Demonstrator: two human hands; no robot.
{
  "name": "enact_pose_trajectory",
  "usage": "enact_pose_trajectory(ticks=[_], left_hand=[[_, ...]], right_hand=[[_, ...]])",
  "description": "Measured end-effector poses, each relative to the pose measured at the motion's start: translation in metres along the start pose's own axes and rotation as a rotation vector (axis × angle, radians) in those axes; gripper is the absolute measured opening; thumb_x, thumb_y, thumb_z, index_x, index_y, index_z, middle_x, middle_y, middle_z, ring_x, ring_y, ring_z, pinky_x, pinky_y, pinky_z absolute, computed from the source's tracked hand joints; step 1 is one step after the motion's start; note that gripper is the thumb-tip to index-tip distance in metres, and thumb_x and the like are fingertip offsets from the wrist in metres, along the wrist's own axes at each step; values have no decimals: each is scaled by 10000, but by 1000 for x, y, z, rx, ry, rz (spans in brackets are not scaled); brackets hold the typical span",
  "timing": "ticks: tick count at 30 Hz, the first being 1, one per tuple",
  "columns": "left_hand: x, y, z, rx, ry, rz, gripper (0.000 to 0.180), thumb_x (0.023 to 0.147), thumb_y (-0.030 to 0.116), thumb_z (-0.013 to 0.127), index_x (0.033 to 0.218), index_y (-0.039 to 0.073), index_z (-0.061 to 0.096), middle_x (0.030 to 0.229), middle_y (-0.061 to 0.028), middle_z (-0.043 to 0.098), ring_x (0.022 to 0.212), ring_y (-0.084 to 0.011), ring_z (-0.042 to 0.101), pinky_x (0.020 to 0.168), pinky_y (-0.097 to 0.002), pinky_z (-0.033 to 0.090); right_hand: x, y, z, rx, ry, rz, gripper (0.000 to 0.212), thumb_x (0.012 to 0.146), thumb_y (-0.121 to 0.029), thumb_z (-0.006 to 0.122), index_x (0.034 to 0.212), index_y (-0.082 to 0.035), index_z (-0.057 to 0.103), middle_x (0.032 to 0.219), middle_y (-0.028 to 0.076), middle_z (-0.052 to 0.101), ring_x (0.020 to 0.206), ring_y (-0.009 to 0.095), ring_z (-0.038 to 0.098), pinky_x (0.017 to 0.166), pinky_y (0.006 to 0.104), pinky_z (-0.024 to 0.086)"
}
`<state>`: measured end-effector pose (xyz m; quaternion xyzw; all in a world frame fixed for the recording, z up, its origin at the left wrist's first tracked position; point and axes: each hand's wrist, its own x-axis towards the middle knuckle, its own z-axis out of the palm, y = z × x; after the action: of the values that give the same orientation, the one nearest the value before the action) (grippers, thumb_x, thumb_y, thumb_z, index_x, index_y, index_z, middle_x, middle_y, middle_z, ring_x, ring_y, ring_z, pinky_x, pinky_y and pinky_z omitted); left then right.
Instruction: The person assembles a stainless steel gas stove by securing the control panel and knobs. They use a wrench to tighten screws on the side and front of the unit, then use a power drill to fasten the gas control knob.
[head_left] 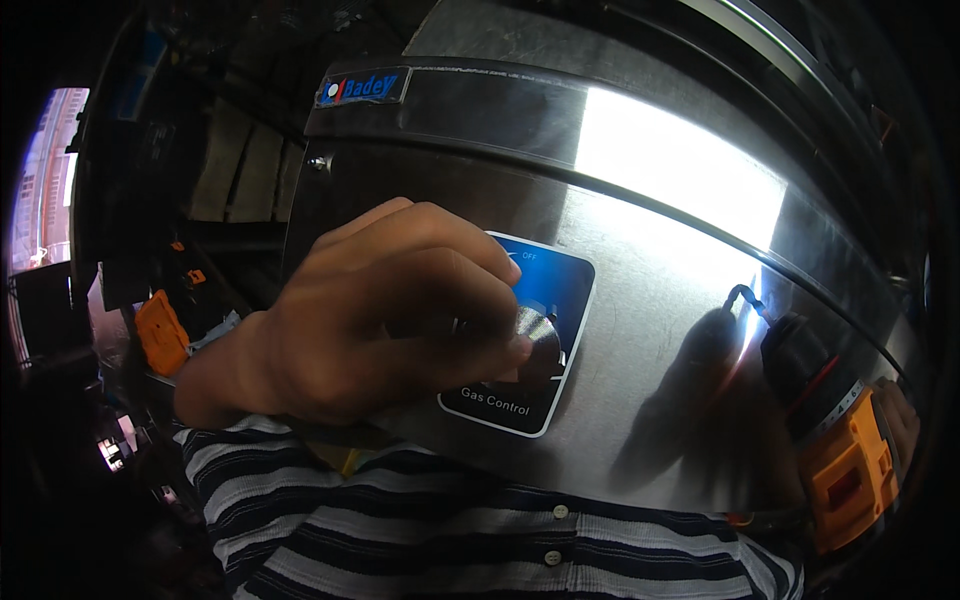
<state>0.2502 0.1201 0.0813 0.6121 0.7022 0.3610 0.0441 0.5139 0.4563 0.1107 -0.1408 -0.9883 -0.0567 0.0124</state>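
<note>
My left hand point(390, 300) reaches across the front of a brushed steel panel point(620, 300). Its thumb and fingers close round a shiny metal knob point(540, 338), part of which they hide. Behind the knob is a blue and black label plate point(575, 285) with a white border. At the right, a power drill point(850, 485), orange and black, points up and toward the panel, with a dark bent bit or driver tip point(742, 292) near the steel. My right hand point(900, 415) shows only as a few fingers curled at the drill's far side; most of it is hidden.
A small blue badge point(362, 88) is fixed to the panel's upper left, above a screw point(318, 162). A raised seam runs along the panel's upper part. Bright light reflects off the steel. An orange object point(162, 332) lies in the dark area at left.
</note>
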Motion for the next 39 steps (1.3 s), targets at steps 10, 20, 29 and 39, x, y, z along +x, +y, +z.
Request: enact_pose_trajectory(ticks=[10,20,29,39], left_hand=[[7,1,-1,27,-22,62,250,698,151,949,899,122,803,1048,-24,667,967,-197,690,731,-305,590],[-15,12,2,201,-16,103,306,785,235,891,1026,66,808,1107,-99,747,991,-251,740,721,-327,601],[-24,21,8,588,-27,265,236,858,238,837,1031,81,809,1152,-35,759,1080,-266,745,835,-335,610],[-17,22,1,465,-56,225,217,831,164,804,1021,58,798,1122,-78,763,1008,-261,745,755,-330,599]], right_hand=[[-7,1,0,13,-5,25,303,747,-176,857,1000,-64,734,909,49,647,884,216,639,917,386,502],[-10,3,-5,12,-7,26,312,746,-176,865,1003,-62,729,891,49,635,854,220,637,908,386,499],[-10,12,-16,6,-34,46,319,746,-176,872,1005,-61,725,875,49,624,826,225,635,901,385,496],[0,12,-17,52,-3,-119,434,696,-246,897,1044,-49,726,882,71,608,834,230,619,837,386,494]])
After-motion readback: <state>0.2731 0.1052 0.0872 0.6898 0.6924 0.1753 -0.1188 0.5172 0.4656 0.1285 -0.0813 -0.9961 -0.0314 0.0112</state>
